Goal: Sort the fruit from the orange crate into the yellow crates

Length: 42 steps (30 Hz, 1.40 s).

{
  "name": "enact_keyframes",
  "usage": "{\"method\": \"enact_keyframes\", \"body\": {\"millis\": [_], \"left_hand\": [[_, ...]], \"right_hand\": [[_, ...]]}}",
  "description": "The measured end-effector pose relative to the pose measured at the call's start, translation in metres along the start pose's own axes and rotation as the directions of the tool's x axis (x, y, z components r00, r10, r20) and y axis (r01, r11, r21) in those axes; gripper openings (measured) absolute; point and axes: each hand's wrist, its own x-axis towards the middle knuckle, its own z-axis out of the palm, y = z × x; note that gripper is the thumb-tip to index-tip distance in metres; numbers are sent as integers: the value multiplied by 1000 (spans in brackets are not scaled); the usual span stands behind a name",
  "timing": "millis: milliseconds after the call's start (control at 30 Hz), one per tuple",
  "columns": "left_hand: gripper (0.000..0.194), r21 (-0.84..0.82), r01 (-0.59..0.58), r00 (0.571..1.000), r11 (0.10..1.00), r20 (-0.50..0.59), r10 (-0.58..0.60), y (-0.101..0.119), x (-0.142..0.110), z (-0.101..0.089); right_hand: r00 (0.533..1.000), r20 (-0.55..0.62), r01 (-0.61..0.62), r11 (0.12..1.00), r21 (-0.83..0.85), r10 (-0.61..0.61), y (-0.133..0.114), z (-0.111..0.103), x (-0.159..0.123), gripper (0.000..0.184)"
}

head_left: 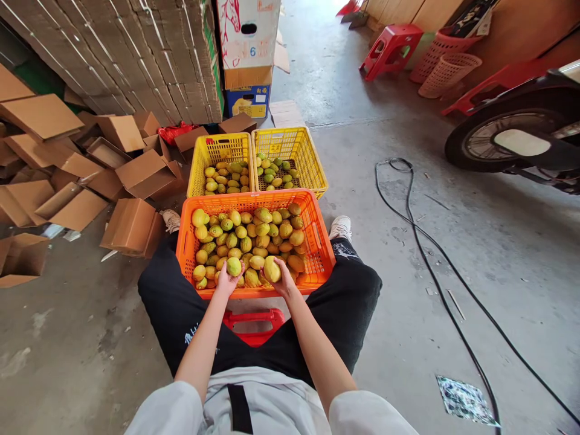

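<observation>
My left hand (pixel 230 279) is closed around a round yellow-green fruit (pixel 234 266), lemon-like in look. In my right hand (pixel 285 279) is a larger, paler yellow oval fruit (pixel 272 269). Both hands are over the near side of an orange plastic crate (pixel 324 257), which sits between my knees. Many similar fruits (pixel 246 244) lie heaped in that crate, yellow, green and some more orange. Behind it stand a left yellow crate (pixel 197 158) and a right yellow crate (pixel 312 158), each with fruit on its bottom.
Brown cardboard boxes (pixel 131 226) lie jumbled at the left, beneath stacked flat cardboard (pixel 149 54). Printed cartons (pixel 249 48) stand behind the crates. A black hose (pixel 426 232) crosses the floor at right, near a motorbike wheel (pixel 484 136). A red stool (pixel 394 48) stands farther back.
</observation>
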Motion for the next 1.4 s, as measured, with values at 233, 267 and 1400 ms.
{"method": "enact_keyframes", "body": {"millis": [233, 267, 1400], "left_hand": [[39, 31, 10, 998, 999, 62, -12, -2, 1, -2], [39, 43, 7, 998, 999, 64, -10, -2, 2, -2], [20, 334, -137, 973, 933, -131, 190, -10, 18, -11]], "right_hand": [[998, -35, -47, 998, 43, 49, -1, -1, 1, 24], [999, -26, -44, 998, 42, 45, 0, -2, 2, 24], [979, -18, 197, 973, -120, -201, 8, 3, 1, 36]]}}
